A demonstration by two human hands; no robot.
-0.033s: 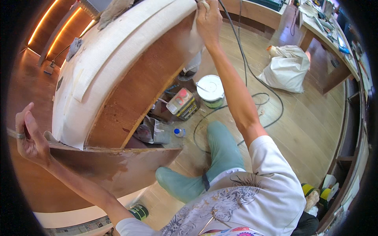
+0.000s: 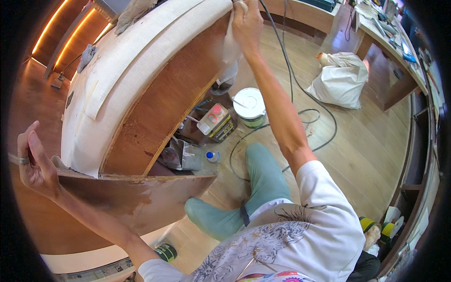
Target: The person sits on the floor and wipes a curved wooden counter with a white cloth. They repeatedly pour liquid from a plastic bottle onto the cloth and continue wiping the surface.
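Note:
White fabric-like sheeting (image 2: 155, 51) covers the curved top of a brown wooden piece (image 2: 164, 103), with one strip lapped over another. At the far end, my right hand (image 2: 246, 30) is closed around the edge of this fabric, and a loose flap hangs beside the fingers. My left hand (image 2: 38, 164) is at the left, beside the near end of the covered curve and the edge of a brown wooden panel (image 2: 136, 202). Its fingers are bent upward with the thumb apart, and nothing shows between them. The tips of my right fingers are partly hidden.
On the floor stand a white-lidded bucket (image 2: 249, 104), a rectangular can (image 2: 218, 124) and a blue-capped bottle (image 2: 213, 156). A dark cable (image 2: 332, 127) loops across the boards. Farther right are a white sack (image 2: 340, 81) and a cluttered workbench (image 2: 392, 47). Grey rags (image 2: 87, 57) lie on the curve.

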